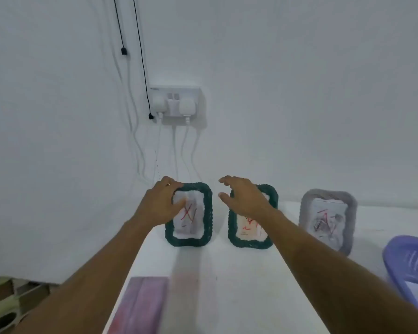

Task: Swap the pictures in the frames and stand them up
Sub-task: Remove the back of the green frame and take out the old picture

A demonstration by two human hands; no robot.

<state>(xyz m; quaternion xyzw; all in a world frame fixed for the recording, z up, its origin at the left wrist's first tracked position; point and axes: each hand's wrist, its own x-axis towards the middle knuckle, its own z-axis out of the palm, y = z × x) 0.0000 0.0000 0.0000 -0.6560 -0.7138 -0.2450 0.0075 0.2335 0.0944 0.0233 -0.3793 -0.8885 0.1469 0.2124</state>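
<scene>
Three picture frames stand upright on the white table [227, 285] near the wall. The left green frame [206, 213] holds a white picture with a red mark. My left hand [164, 201] grips its top left corner, fingers over the rim and thumb on the picture. The middle green frame [234, 239] holds a cream picture with red scribbles. My right hand [244, 196] hovers in front of its top, fingers spread and loosely curved, holding nothing. A grey frame [307, 213] with a dark scribbled picture stands apart at the right.
A purple plastic basket [396, 256] sits at the table's right edge. A pinkish flat object [143, 304] lies at the near left. A wall socket [176, 102] with white plugs and hanging cables is behind the frames. The table's left edge drops off beside my left arm.
</scene>
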